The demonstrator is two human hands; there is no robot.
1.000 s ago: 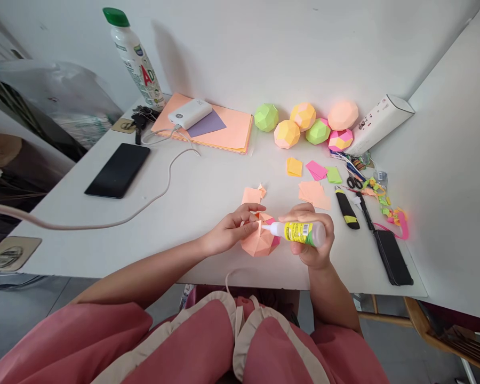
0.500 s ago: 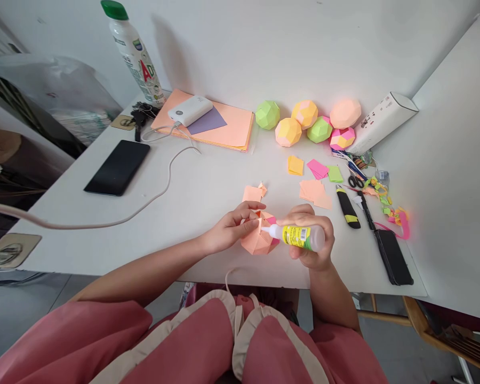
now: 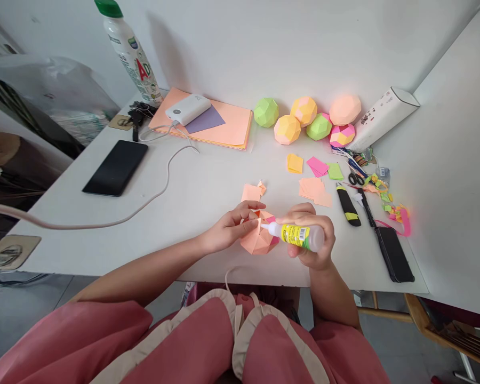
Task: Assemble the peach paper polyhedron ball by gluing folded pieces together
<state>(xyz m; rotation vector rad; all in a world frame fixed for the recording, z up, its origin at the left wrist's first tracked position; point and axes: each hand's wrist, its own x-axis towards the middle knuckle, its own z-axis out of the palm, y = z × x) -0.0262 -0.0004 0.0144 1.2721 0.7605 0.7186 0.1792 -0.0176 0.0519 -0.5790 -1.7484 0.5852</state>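
Observation:
Near the table's front edge, my left hand (image 3: 230, 229) pinches the upper left side of a peach and pink faceted paper ball (image 3: 256, 244), which has an opening at its top. My right hand (image 3: 318, 240) is wrapped round a glue bottle (image 3: 296, 235) with a yellow and green label. The bottle lies nearly level, and its white nozzle points left onto the paper by my left fingertips. Just beyond the ball are a peach paper square (image 3: 250, 192) and a small folded peach piece (image 3: 261, 187). My left fingers hide part of the ball.
Several finished paper balls (image 3: 287, 129) line the wall beside a white box (image 3: 384, 120). Yellow (image 3: 295, 164), pink (image 3: 317, 166), green and peach slips lie in front. A cutter (image 3: 348, 205), scissors and scraps are at right. A phone (image 3: 116, 168), cable, power bank and bottle (image 3: 134, 64) stand left.
The view has shifted very slightly. Both hands keep their grips, and the glue nozzle stays at nearly the same spot on the paper ball.

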